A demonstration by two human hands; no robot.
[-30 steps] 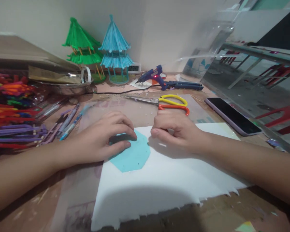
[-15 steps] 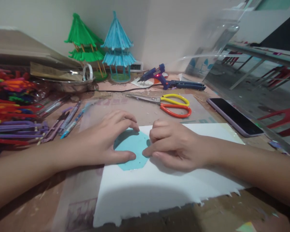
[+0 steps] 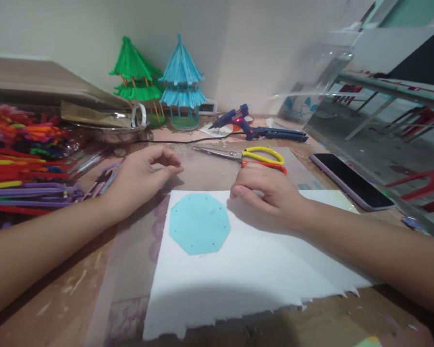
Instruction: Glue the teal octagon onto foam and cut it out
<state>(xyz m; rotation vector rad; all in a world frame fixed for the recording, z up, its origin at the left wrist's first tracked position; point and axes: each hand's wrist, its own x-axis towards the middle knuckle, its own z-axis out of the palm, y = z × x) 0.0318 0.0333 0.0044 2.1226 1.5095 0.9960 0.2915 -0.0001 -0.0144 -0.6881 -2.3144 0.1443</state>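
Light blue octagon lies flat on white sheet

At the far left, a bundle of red, orange, yellow and purple fuzzy stems covers the worktop, with a shiny metal basin behind it. Next comes a green two-tiered model tower. In front of it, the left hand is held above a translucent mat, its thumb and forefinger curved toward each other, tips close; whether anything small sits between them, I cannot tell. A blue model tower stands beside the green one.

The octagon rests near the sheet's far left corner, between the hands and apart from both, with small dark dots near its edges. Beyond the sheet lie scissors with one yellow and one red handle, and farther back a blue glue gun showing a red light.

The right hand is over the sheet just beside the octagon, fingers curled in and thumb near the forefinger; whether it encloses anything, I cannot tell. A phone in a light purple case lies farther right, near red chairs beyond the worktop.
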